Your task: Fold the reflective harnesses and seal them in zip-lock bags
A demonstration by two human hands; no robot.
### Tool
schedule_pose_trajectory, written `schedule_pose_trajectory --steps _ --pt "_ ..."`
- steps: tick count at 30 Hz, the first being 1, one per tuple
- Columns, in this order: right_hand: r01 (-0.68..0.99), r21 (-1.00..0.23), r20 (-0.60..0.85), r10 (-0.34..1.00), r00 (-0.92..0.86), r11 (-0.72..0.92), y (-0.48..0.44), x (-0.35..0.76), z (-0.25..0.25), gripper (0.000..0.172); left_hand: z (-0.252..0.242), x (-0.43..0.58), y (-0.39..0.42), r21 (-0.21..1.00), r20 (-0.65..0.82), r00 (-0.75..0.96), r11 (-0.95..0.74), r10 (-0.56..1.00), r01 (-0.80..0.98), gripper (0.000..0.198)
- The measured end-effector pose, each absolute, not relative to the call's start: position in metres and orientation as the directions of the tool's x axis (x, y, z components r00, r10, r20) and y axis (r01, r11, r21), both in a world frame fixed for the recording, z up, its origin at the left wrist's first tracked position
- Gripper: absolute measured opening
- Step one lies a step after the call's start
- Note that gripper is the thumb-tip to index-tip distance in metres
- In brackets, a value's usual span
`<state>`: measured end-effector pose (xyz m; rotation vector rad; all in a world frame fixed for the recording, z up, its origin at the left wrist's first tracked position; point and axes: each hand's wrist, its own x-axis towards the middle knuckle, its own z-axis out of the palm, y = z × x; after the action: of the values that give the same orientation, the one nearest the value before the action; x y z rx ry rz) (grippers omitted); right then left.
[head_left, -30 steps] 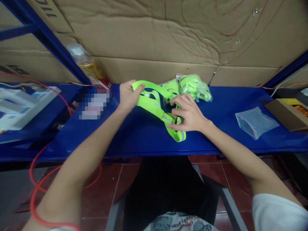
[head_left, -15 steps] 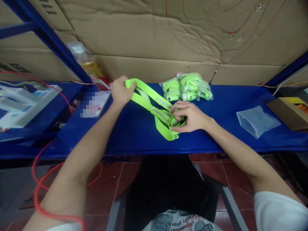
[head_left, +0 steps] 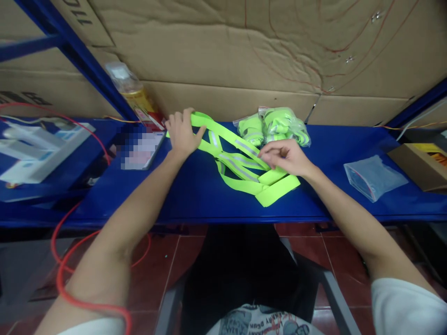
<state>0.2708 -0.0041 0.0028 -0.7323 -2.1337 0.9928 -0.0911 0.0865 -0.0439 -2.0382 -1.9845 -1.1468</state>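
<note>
Lime-green straps (head_left: 230, 135) are lying spread between the left hand (head_left: 183, 135) and the right hand (head_left: 288, 156)

Taking the straps as the centre of the clock, the left hand is resting over their 10 o'clock end, with the fingers fanned apart and the thumb standing well away from them. The hand is lying loosely over a loop and not closing around it. At 2 o'clock the right hand is curling its fingers toward the thumb just over the strap edge; whether it is pinching anything, I cannot tell. Silver stripes are running along the straps, which are crossing one another on the blue table (head_left: 195, 200) and ending in folded plain bands at 4 o'clock.

Near 1 o'clock, lime-green bundles in clear bags (head_left: 282, 122) are sitting against the cardboard backing (head_left: 195, 56). At 3 o'clock a clear zip bag (head_left: 373, 177) is lying flat, with an open carton (head_left: 412, 167) standing just beyond it. At 10 o'clock a bottle (head_left: 138, 95) is leaning in view; at 9 o'clock a partly pixelated flat item (head_left: 146, 151) is lying. A red hose (head_left: 94, 306) is looping at 8 o'clock.
</note>
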Motion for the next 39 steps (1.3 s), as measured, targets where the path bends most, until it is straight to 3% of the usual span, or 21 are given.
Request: schedule_pose_trajectory --steps 3,7,10,12,14,17,22,25,29,32,36,39 --pt "0.367 -0.646 0.277 0.654 -0.704 0.669 -0.005 0.267 0.000 0.046 -0.036 -0.078 0.074 0.380 0.658 -0.051 -0.272 0.752 0.884 0.080" --pt "0.473 -0.501 0.158 0.614 -0.774 0.725 -0.008 0.265 0.001 0.054 -0.032 -0.052 0.054 0.328 0.675 0.166 -0.494 0.719 0.806 0.069" --pt "0.415 -0.499 0.171 0.555 -0.814 0.761 -0.008 0.265 0.001 0.057 -0.035 -0.031 0.037 0.397 0.506 0.494 -0.699 0.707 0.595 0.061" --pt "0.402 -0.484 0.176 0.537 -0.825 0.777 -0.007 0.264 0.001 0.057 -0.037 -0.020 0.026 0.453 0.339 0.697 -0.759 0.632 0.468 0.082" --pt "0.443 -0.477 0.152 0.568 -0.809 0.759 -0.006 0.263 0.000 0.060 -0.036 -0.016 0.018 0.452 0.240 0.781 -0.778 0.577 0.436 0.111" --pt "0.503 -0.504 0.114 0.631 -0.768 0.703 -0.006 0.260 -0.003 0.059 -0.030 -0.021 0.014 0.425 0.161 0.798 -0.771 0.580 0.474 0.120" --pt "0.535 -0.503 0.169 0.685 -0.709 0.678 -0.008 0.252 -0.011 0.045 -0.020 -0.035 0.022 0.415 0.214 0.742 -0.747 0.635 0.520 0.088" --pt "0.487 -0.560 0.224 0.688 -0.690 0.670 -0.007 0.251 -0.015 0.044 -0.016 -0.038 0.027 0.334 0.285 0.697 -0.750 0.658 0.572 0.074" --pt "0.534 -0.482 0.381 0.716 -0.585 0.694 -0.005 0.255 -0.013 0.048 -0.017 -0.040 0.035 0.286 0.162 0.558 -0.580 0.814 0.763 0.066" --pt "0.703 -0.391 0.305 0.804 -0.510 0.594 -0.005 0.261 -0.008 0.057 -0.022 -0.048 0.043 0.414 0.106 0.486 -0.483 0.867 0.772 0.060" --pt "0.759 -0.407 0.165 0.858 -0.486 0.509 -0.005 0.264 -0.006 0.058 -0.017 -0.063 0.051 0.676 0.038 0.635 -0.488 0.771 0.552 0.053" --pt "0.728 -0.448 0.190 0.851 -0.489 0.518 -0.002 0.264 -0.009 0.062 -0.009 -0.069 0.051 0.693 0.006 0.672 -0.488 0.741 0.531 0.067"
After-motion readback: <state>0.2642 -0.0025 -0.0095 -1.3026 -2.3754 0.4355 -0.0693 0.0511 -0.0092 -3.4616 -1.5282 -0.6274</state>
